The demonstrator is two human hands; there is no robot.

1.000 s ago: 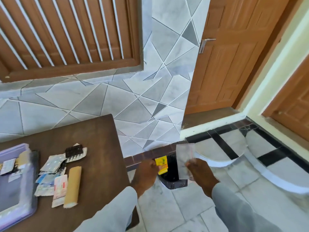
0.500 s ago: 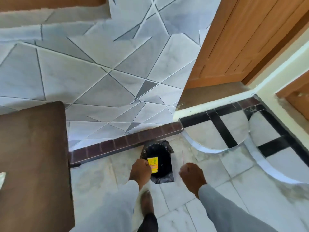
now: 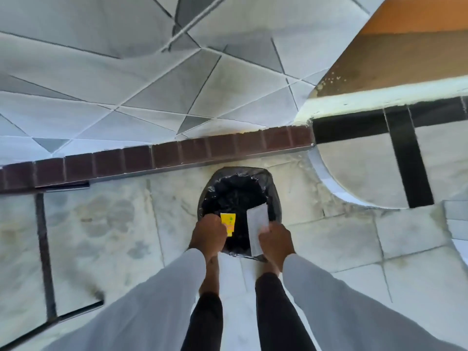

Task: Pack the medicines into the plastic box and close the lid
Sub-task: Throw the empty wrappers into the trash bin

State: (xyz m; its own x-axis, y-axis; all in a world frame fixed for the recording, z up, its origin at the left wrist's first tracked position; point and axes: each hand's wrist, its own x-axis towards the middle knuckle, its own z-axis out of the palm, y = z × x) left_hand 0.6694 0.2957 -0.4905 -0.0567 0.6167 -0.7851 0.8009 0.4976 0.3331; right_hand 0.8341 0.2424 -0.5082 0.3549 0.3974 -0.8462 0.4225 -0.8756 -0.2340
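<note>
One black-lined bin (image 3: 238, 191), one yellow packet (image 3: 228, 221), one pale strip (image 3: 257, 224), two hands.

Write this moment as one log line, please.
left hand: grips yellow packet | right hand: grips white sachet | both over bin

- Setting: a home interior, seen looking straight down at the floor.
- Marble floor (image 3: 329, 239) with black inlaid bands (image 3: 410, 158) and a curved pale inset, a domestic finish.
- Wall tiles (image 3: 126, 84) in grey angular shapes above a dark brown brick-pattern skirting (image 3: 177, 153).
- Wooden door (image 3: 417, 16) at upper right.
- Small waste bin (image 3: 238, 188) lined with a black bag, standing on the floor beside the skirting.
</note>
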